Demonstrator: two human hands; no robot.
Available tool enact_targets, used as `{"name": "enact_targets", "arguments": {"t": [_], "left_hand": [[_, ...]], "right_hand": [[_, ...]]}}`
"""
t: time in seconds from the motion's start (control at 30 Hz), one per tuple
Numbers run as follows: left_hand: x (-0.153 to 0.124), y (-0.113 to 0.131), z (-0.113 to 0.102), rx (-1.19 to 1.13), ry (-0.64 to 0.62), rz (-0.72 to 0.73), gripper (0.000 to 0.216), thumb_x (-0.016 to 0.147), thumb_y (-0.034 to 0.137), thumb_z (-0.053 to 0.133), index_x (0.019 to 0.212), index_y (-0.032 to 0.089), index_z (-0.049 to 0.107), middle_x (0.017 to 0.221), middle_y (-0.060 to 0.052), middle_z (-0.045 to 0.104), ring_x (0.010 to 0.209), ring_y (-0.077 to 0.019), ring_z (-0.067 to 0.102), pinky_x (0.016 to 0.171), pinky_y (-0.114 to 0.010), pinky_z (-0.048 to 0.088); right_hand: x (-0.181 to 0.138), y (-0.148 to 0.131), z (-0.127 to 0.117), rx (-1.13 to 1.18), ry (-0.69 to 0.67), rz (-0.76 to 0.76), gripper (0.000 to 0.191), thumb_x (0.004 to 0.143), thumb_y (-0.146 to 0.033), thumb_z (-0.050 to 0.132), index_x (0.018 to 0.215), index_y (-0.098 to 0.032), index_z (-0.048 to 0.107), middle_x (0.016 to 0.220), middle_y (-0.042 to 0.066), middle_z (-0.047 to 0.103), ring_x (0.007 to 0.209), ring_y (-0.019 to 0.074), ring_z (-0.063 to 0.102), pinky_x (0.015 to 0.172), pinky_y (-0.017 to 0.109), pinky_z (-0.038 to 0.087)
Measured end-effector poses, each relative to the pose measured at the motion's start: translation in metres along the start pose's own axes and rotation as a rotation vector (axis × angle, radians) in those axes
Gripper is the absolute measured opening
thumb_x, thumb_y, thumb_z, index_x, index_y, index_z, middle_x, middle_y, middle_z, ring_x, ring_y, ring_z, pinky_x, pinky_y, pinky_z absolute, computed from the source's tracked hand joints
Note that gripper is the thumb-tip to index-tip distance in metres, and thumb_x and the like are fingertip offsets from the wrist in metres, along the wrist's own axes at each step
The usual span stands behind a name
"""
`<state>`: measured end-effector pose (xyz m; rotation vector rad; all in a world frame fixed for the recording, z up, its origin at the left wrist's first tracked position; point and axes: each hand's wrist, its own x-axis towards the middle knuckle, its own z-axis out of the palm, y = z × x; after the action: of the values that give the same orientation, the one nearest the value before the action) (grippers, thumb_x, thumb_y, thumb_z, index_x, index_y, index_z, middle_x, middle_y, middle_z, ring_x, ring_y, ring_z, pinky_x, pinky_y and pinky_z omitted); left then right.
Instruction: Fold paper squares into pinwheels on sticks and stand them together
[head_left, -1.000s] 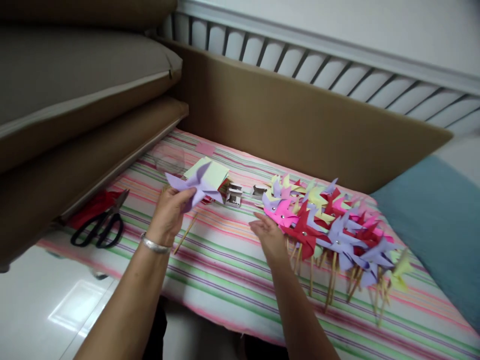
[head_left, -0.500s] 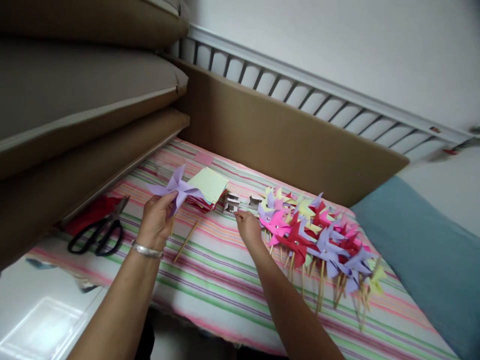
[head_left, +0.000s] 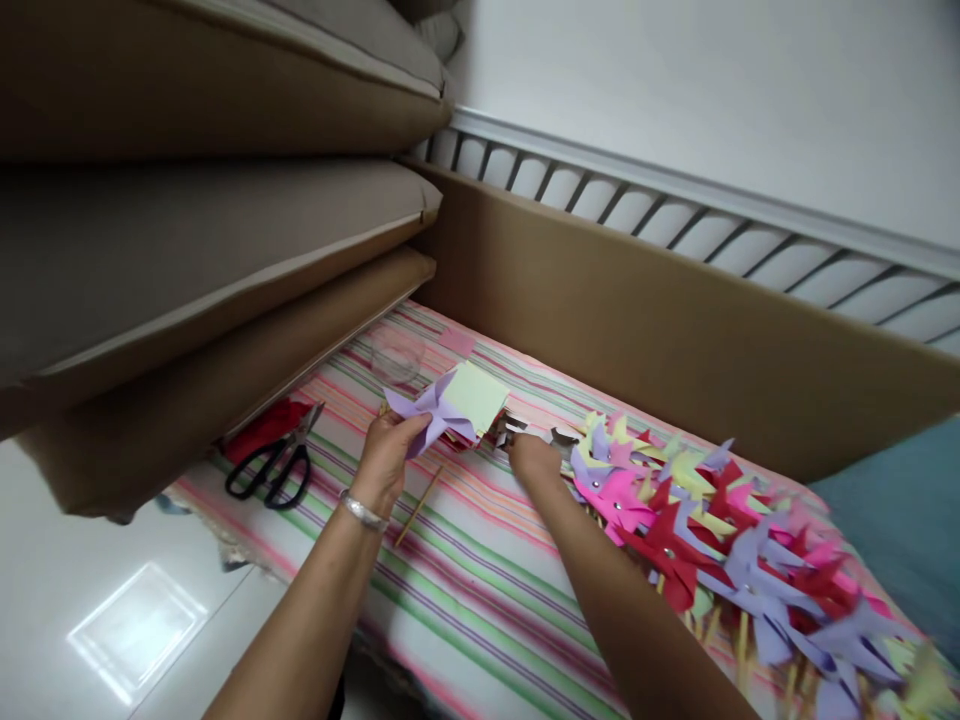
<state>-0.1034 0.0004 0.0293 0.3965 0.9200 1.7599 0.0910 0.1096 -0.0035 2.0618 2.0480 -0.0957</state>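
Note:
My left hand (head_left: 386, 458) pinches a purple paper pinwheel (head_left: 430, 408) near its centre, thumb on top. The pinwheel hangs over the near-left edge of a stack of square coloured papers (head_left: 482, 396), pale green on top. My right hand (head_left: 535, 460) has its fingers bent down at a small open box (head_left: 510, 426); the fingertips are hidden, and what they hold I cannot make out. Just right of that hand stands a second small box (head_left: 562, 438). A thin wooden stick (head_left: 418, 508) lies on the striped cloth (head_left: 480, 580) between my forearms.
Black-handled scissors (head_left: 276, 466) lie at the left by a red bundle (head_left: 262, 428). Many finished pinwheels (head_left: 675, 550) on sticks crowd the right side. A pink paper square (head_left: 456, 341) lies at the back. Stacked cushions (head_left: 225, 260) overhang the left; a brown panel (head_left: 637, 300) closes the back.
The view has shifted, so everything sits farther right and lower. My right hand has come further over the small box. My left hand still holds the purple pinwheel.

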Motion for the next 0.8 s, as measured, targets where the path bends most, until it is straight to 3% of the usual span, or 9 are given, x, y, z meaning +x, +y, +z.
{"name": "enact_targets", "arguments": {"t": [0.2,0.6,0.8], "left_hand": [[0.000,0.000,-0.001,0.027,0.013,-0.034,0.025,0.049,0.021,0.077,0.070,0.011,0.069,0.066,-0.004,0.070,0.061,-0.0146,0.062,0.065,-0.026,0.045],[-0.005,-0.005,0.006,0.106,-0.004,-0.062,0.020,0.050,0.020,0.076,0.067,0.013,0.070,0.063,-0.003,0.069,0.057,-0.0141,0.061,0.062,-0.026,0.045],[-0.022,-0.026,0.025,0.222,-0.161,-0.152,0.018,0.048,0.019,0.074,0.065,0.013,0.072,0.063,-0.004,0.069,0.055,-0.0143,0.059,0.059,-0.027,0.045]], "right_hand": [[0.011,-0.002,0.002,-0.034,-0.028,0.004,0.026,0.089,-0.033,0.052,0.104,-0.014,0.059,0.105,0.007,0.062,0.092,0.0178,0.061,0.080,0.038,0.051],[0.016,-0.003,0.002,-0.065,-0.067,-0.064,0.025,0.088,-0.031,0.053,0.105,-0.014,0.058,0.107,0.007,0.061,0.094,0.0183,0.060,0.081,0.039,0.050],[0.015,-0.002,0.005,-0.049,-0.041,-0.143,0.026,0.088,-0.034,0.052,0.104,-0.014,0.059,0.105,0.007,0.062,0.094,0.0181,0.060,0.083,0.040,0.049]]}}
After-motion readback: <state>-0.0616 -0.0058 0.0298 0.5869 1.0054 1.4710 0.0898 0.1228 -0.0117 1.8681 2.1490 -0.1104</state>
